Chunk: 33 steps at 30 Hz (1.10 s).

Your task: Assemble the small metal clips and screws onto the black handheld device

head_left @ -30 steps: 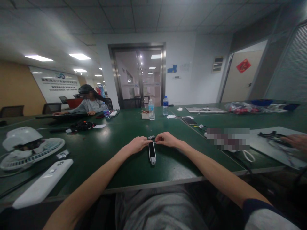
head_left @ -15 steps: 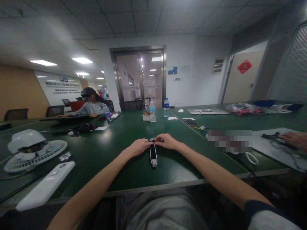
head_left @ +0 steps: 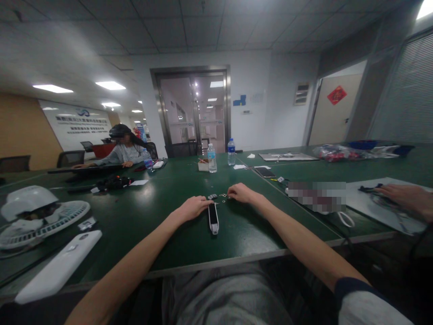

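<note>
A long, narrow white casing (head_left: 213,221) with a dark strip along its top lies on the green table, pointing away from me. My left hand (head_left: 193,208) reaches in from the left, its fingertips gripping the casing's far end. Just beyond that end is a small whitish part (head_left: 212,197). Several tiny shiny pieces (head_left: 223,196) are scattered to its right. My right hand (head_left: 242,194) is beside these pieces, apart from the casing, with its fingers curled together. Whatever its fingertips hold, if anything, is too small to make out.
A white fan-like appliance (head_left: 43,216) and a white power-bank-shaped object (head_left: 62,266) lie at left. Two water bottles (head_left: 211,159) stand ahead beside a small box (head_left: 203,165). At right, another person's hand (head_left: 402,198) works with cables on a white board (head_left: 352,188).
My right hand has moved away from the casing's far end to the right, uncovering tiny pieces on the table. My left hand stays at the casing. The view has shifted slightly.
</note>
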Available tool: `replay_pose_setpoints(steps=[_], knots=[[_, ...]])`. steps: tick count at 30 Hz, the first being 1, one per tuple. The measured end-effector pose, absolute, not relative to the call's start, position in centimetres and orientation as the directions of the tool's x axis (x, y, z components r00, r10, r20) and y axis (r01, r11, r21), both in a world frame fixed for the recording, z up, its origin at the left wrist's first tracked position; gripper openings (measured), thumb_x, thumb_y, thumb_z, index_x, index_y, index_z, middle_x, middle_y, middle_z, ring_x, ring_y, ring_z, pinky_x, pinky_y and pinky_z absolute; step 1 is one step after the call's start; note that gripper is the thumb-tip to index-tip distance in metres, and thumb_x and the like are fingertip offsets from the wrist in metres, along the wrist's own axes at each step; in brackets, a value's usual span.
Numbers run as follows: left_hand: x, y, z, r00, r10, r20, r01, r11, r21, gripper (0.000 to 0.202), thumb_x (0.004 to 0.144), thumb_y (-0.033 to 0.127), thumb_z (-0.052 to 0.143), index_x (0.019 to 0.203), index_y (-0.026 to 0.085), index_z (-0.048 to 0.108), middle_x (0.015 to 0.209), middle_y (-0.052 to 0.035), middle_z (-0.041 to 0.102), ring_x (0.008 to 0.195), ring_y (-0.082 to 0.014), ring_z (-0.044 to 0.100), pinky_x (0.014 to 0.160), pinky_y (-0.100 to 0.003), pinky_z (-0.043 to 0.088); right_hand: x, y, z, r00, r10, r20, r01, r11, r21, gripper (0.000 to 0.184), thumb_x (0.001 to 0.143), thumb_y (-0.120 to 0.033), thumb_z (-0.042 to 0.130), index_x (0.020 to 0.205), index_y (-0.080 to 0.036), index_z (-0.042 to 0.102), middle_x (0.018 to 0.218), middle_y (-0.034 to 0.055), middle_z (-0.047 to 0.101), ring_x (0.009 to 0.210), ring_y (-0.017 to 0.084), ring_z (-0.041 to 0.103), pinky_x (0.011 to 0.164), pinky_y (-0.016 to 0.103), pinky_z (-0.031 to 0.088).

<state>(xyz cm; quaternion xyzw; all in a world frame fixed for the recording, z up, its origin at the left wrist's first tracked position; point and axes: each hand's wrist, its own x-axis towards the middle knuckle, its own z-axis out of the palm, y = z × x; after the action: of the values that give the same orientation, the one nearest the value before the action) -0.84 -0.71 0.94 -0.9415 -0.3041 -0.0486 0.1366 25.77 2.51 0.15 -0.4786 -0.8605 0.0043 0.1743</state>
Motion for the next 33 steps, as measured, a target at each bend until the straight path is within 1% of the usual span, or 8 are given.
replay_pose_setpoints(steps=[5,8,11,15,17,21,23,33], knots=[[-0.8,-0.7,1.0,0.805,0.566,0.178,0.593,-0.774,-0.221,0.036,0.096,0.029,0.034,0.129,0.025,0.048,0.104,-0.0061,0.060,0.086,-0.0167,0.058,0.075,-0.026,0.044,26.5,2.5,0.8,-0.378,0.802,0.463,0.779,0.545,-0.309,0.019,0.086,-0.023,0.052,0.093,-0.018,0.069,0.088,0.0032,0.070,0.079,0.015,0.061,0.071,0.023,0.042],[-0.8,-0.7,0.9,0.802,0.569,0.181,0.597,-0.777,-0.202,0.036,0.096,0.029,0.035,0.129,0.026,0.048,0.104,-0.0059,0.059,0.087,-0.0161,0.058,0.075,-0.025,0.044,27.3,2.8,0.8,-0.303,0.805,0.509,0.793,0.510,-0.333,0.021,0.088,-0.025,0.050,0.097,-0.017,0.067,0.092,0.0044,0.069,0.083,0.015,0.061,0.073,0.023,0.042],[-0.9,-0.6,0.8,0.799,0.572,0.187,0.600,-0.775,-0.197,0.035,0.096,0.029,0.036,0.129,0.025,0.049,0.104,-0.0058,0.059,0.087,-0.0161,0.058,0.076,-0.025,0.044,28.0,3.3,0.3,-0.239,0.853,0.465,0.874,0.397,-0.280,0.021,0.088,-0.022,0.050,0.100,-0.017,0.067,0.097,0.0072,0.068,0.090,0.017,0.061,0.076,0.024,0.041],[-0.9,-0.5,0.6,0.800,0.570,0.188,0.599,-0.774,-0.203,0.036,0.096,0.029,0.035,0.129,0.025,0.048,0.105,-0.0061,0.059,0.087,-0.0165,0.058,0.076,-0.026,0.044,28.5,3.6,-0.3,-0.215,0.925,0.314,0.945,0.278,-0.173,0.022,0.086,-0.022,0.051,0.100,-0.019,0.067,0.101,0.0078,0.067,0.093,0.019,0.060,0.076,0.025,0.040],[-0.9,-0.5,0.6,0.802,0.566,0.191,0.597,-0.777,-0.202,0.036,0.096,0.029,0.035,0.130,0.025,0.048,0.105,-0.0063,0.059,0.087,-0.0168,0.058,0.076,-0.026,0.044,28.2,3.4,-0.4,-0.237,0.927,0.289,0.952,0.281,-0.121,0.022,0.087,-0.025,0.051,0.098,-0.019,0.068,0.099,0.0087,0.067,0.093,0.020,0.058,0.076,0.025,0.040],[-1.0,-0.4,0.5,0.802,0.565,0.193,0.596,-0.777,-0.203,0.036,0.096,0.029,0.036,0.129,0.024,0.048,0.105,-0.0063,0.059,0.087,-0.0169,0.058,0.076,-0.026,0.045,26.8,2.6,-0.4,-0.318,0.884,0.342,0.937,0.349,-0.031,0.027,0.089,-0.033,0.048,0.099,-0.018,0.068,0.102,0.0118,0.064,0.099,0.023,0.053,0.081,0.029,0.039],[-1.0,-0.3,0.4,0.804,0.563,0.194,0.594,-0.779,-0.202,0.036,0.096,0.028,0.036,0.130,0.024,0.048,0.106,-0.0065,0.058,0.087,-0.0169,0.058,0.075,-0.026,0.045,26.1,2.4,-0.5,-0.361,0.874,0.326,0.924,0.383,-0.005,0.027,0.088,-0.033,0.049,0.101,-0.019,0.068,0.105,0.0120,0.063,0.101,0.025,0.052,0.082,0.031,0.039],[-1.0,-0.5,0.6,0.803,0.562,0.199,0.594,-0.783,-0.183,0.036,0.096,0.028,0.035,0.129,0.024,0.049,0.104,-0.0071,0.059,0.086,-0.0174,0.059,0.075,-0.027,0.045,25.0,2.7,-0.6,-0.324,0.907,0.268,0.941,0.339,-0.009,0.023,0.085,-0.026,0.051,0.091,-0.017,0.071,0.101,0.0150,0.063,0.101,0.028,0.050,0.082,0.036,0.041]])
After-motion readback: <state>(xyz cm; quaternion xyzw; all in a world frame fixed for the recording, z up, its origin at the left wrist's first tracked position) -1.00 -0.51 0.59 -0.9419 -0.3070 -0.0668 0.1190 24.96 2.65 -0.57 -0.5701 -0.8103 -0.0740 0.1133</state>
